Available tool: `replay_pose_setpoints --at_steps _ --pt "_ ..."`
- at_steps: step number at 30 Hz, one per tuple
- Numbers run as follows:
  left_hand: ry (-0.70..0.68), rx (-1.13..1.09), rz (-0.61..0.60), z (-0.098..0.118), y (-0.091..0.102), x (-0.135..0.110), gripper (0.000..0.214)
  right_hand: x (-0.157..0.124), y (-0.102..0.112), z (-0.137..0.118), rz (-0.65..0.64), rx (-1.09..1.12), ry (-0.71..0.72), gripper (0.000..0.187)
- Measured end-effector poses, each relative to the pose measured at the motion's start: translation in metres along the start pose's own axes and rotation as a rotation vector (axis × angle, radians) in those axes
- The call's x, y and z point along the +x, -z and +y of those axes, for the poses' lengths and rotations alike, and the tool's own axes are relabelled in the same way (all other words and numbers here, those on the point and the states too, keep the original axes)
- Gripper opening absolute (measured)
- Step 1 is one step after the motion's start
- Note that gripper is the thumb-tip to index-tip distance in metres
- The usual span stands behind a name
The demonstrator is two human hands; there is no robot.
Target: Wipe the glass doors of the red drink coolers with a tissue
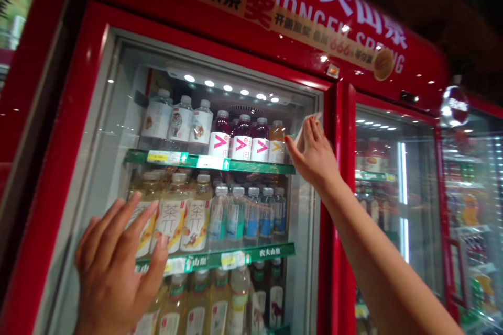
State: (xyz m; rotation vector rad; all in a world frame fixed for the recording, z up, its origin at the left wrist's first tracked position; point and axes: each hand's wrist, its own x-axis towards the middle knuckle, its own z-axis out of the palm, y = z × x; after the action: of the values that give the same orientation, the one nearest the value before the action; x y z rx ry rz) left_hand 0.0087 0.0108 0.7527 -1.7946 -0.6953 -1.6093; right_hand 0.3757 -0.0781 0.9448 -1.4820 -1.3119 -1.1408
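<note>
My left hand (116, 261) is spread with its fingers apart, flat on or just before the glass door (102, 167) of a red drinks cooler, over the tea bottles (194, 217). My right hand (314, 154) is raised to the door's upper right corner, by the red frame (334, 188). Its fingers pinch a white paper card (307, 126) against the glass. Nearest that hand, behind the glass, stands an amber drink bottle (276, 144).
Green-edged shelves (208, 163) hold rows of bottled drinks, including dark red ones and blue-labelled water. A second glass door (393, 193) stands to the right, with another lit cooler (475, 220) beyond. A red header sign (251, 10) runs overhead.
</note>
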Motion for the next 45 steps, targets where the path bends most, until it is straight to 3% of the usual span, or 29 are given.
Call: replay_pose_setpoints --at_steps 2,4,10,15,20,25,30,34,37,41,45 --pt "0.079 -0.014 0.111 0.019 0.004 0.031 0.082 -0.027 -0.005 -0.004 -0.009 -0.007 0.085 0.102" --pt "0.030 -0.043 0.144 0.029 0.004 0.061 0.079 -0.039 -0.010 -0.003 -0.023 -0.031 0.141 0.102" --pt "-0.205 -0.022 0.136 0.031 -0.013 0.136 0.072 0.009 -0.004 0.011 -0.002 0.005 0.020 0.103" --pt "-0.291 0.049 0.055 0.028 -0.028 0.178 0.066 0.001 -0.004 0.017 -0.007 -0.044 0.078 0.108" --pt "-0.277 0.123 -0.039 0.029 -0.037 0.191 0.069 0.026 0.006 0.019 0.016 0.065 -0.010 0.103" --pt "-0.285 0.165 -0.077 0.031 -0.041 0.189 0.073 0.008 0.005 0.012 -0.008 0.045 0.113 0.097" --pt "-0.266 0.139 -0.094 0.030 -0.039 0.187 0.077 0.038 0.006 0.015 0.062 0.034 0.010 0.102" --pt "-0.252 0.124 -0.099 0.032 -0.035 0.189 0.072 0.019 0.000 0.014 0.064 0.034 0.034 0.105" --pt "-0.235 0.130 -0.114 0.042 -0.035 0.205 0.063 0.015 -0.009 0.013 0.045 0.013 0.027 0.108" --pt "-0.287 0.144 -0.169 0.060 -0.047 0.243 0.063 0.048 -0.016 0.006 0.030 0.035 -0.105 0.105" --pt "-0.281 0.142 -0.177 0.066 -0.060 0.264 0.070 0.035 -0.027 -0.001 0.056 0.053 0.074 0.106"
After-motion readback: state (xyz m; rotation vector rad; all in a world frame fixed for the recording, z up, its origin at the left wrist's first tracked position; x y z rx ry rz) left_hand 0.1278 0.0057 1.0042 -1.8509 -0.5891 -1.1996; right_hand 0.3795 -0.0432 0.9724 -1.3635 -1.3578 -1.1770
